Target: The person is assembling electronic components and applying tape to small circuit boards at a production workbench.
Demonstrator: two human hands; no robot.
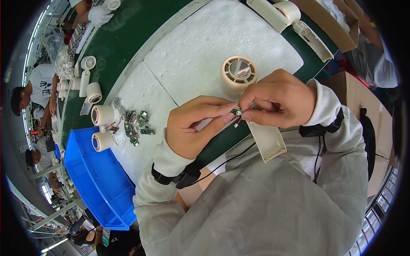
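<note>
My left hand (194, 121) pinches a small green circuit board (236, 112) between thumb and fingertips. At the board's right end the thumb and fingers of my right hand (277, 100) are closed together; what lies between them is hidden. A short red wire with a white connector (235, 126) hangs just below the board. Beyond my hands a round beige fan head (239, 72) with a slotted rim lies on the white surface. Below my right hand an open, hollow beige handle shell (269, 143) points toward me. My hands hide whether it joins the fan head.
Several circuit boards (136, 126) lie in a pile at left, beside beige fan heads (102, 115). A blue bin (100, 179) stands at the near left. Beige housings (314, 40) and a cardboard box (337, 25) are at far right. Other people work across the green belt (124, 38).
</note>
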